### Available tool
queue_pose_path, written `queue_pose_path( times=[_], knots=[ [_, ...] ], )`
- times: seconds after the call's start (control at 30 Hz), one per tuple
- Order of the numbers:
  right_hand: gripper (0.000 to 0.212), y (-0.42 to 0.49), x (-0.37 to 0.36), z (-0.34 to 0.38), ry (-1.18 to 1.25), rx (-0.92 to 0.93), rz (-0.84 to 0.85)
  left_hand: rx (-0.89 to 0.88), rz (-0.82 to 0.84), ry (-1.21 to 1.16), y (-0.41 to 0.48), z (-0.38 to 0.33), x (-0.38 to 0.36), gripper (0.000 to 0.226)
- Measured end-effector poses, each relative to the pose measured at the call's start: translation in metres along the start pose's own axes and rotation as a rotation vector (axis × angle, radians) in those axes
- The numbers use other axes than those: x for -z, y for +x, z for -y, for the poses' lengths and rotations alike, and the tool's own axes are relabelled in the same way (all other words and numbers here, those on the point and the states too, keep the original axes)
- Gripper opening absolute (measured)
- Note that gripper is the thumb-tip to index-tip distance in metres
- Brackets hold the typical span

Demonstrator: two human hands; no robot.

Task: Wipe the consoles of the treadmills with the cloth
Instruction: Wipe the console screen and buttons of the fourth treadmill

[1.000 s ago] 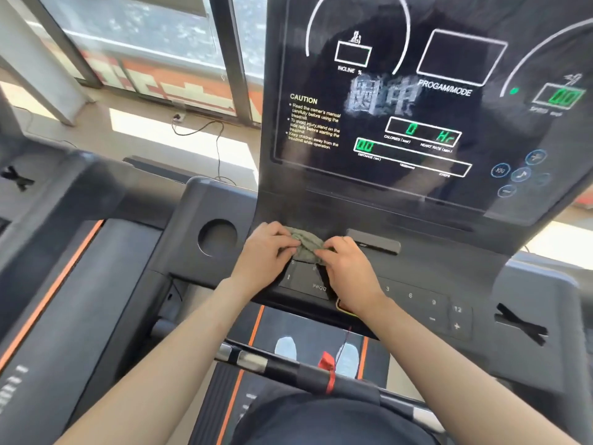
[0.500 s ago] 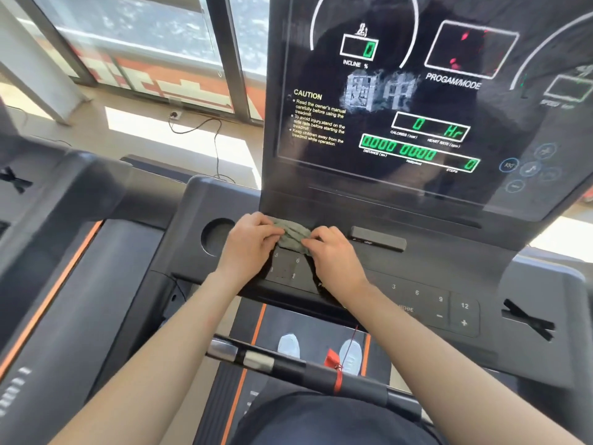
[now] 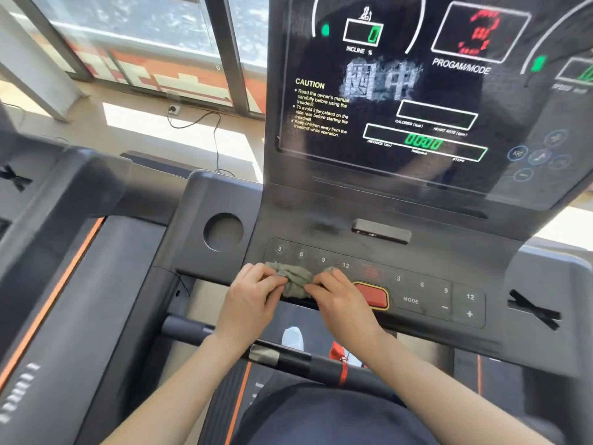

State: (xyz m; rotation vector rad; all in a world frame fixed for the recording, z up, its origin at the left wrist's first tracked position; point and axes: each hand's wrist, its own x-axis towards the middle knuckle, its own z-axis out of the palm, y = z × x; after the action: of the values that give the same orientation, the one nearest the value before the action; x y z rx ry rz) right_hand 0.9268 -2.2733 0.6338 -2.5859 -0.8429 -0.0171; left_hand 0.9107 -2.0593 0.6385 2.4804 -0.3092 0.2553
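A crumpled grey-green cloth lies on the front edge of the dark treadmill console, over the left half of the keypad. My left hand grips the cloth's left side with curled fingers. My right hand grips its right side, just left of the red stop button. Above stands the black display screen with green digits and a smeared white patch near its middle.
A round cup holder sits left of the keypad. A small dark block lies above the keypad. A second treadmill's console stands at the left. A handlebar crosses below my wrists. Windows and a floor cable lie behind.
Both hands have drawn the cloth from the ledge under the screen down toward me to the keypad's front edge. The numbered keys above the cloth now show.
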Motion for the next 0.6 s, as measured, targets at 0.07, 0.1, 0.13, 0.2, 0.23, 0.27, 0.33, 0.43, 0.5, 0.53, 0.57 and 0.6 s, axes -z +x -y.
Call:
queue_pose_path(
  times=[0.07,0.1,0.13,0.2,0.23,0.27,0.33,0.43,0.5,0.53,0.57,0.6],
  knots=[
    [0.040,-0.008,0.000,0.000,0.005,-0.002,-0.005,-0.002,-0.008,0.013,-0.009,0.001,0.001,0.009],
    [0.040,-0.008,0.001,-0.001,0.011,0.001,-0.009,-0.005,-0.015,0.019,-0.010,0.002,0.001,0.007],
    [0.040,-0.006,0.002,-0.004,0.013,0.001,-0.016,-0.008,-0.022,0.024,-0.008,0.004,0.002,0.006],
    [0.037,0.007,0.006,-0.013,0.007,-0.014,-0.041,-0.004,-0.036,0.028,0.003,0.006,0.002,0.005],
    [0.036,0.016,0.008,-0.019,0.000,-0.028,-0.056,0.006,-0.046,0.032,0.012,0.007,0.000,0.005],
    [0.035,0.027,0.011,-0.026,-0.011,-0.040,-0.072,0.020,-0.058,0.035,0.023,0.008,-0.001,0.006],
    [0.033,0.048,0.018,-0.039,-0.044,-0.053,-0.099,0.047,-0.082,0.044,0.049,0.010,-0.006,0.006],
    [0.032,0.067,0.027,-0.050,-0.093,-0.075,-0.087,0.080,-0.077,0.054,0.084,0.012,-0.009,0.006],
    [0.033,0.067,0.031,-0.053,-0.112,-0.090,-0.080,0.079,-0.057,0.053,0.097,0.012,-0.009,0.008],
    [0.034,0.064,0.031,-0.055,-0.116,-0.094,-0.079,0.071,-0.045,0.050,0.100,0.011,-0.009,0.008],
    [0.036,0.059,0.031,-0.056,-0.115,-0.093,-0.078,0.061,-0.032,0.047,0.100,0.010,-0.010,0.008],
    [0.038,0.054,0.032,-0.058,-0.110,-0.085,-0.075,0.052,-0.018,0.044,0.099,0.008,-0.011,0.008]
  ],
)
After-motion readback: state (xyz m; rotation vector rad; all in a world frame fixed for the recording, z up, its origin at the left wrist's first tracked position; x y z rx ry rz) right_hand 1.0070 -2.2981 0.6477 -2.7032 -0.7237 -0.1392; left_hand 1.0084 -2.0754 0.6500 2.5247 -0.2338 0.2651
